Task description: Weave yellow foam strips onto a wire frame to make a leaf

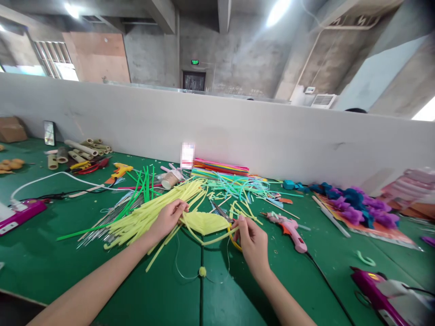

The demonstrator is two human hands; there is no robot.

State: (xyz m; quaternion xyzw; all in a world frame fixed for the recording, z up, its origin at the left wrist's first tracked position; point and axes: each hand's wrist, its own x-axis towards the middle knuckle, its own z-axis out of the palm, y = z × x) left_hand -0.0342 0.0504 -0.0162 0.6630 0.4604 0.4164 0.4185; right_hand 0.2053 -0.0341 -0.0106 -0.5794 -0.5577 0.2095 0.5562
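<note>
My left hand (pixel 169 218) pinches one end of a yellow pipe cleaner (pixel 217 238), which bends in a shallow V. My right hand (pixel 252 242) has the other end between thumb and fingers. Just above the bend is a flat, leaf-shaped yellow piece (pixel 205 222) made of pipe cleaners laid side by side. Under it, a thin clear loop carries a small yellow ball (pixel 202 271). Scissors with yellow handles (pixel 234 240) lie partly hidden behind my right hand. A heap of yellow pipe cleaners (pixel 152 210) spreads beside and behind my left hand.
A pink glue gun (pixel 288 231) lies right of my right hand, its cord trailing forward. Green and teal pipe cleaners (pixel 241 185) are strewn behind. A yellow glue gun (pixel 121 170), bamboo pieces (pixel 81 149) and pliers stand left. Magenta power strips (pixel 370 290) sit at both sides.
</note>
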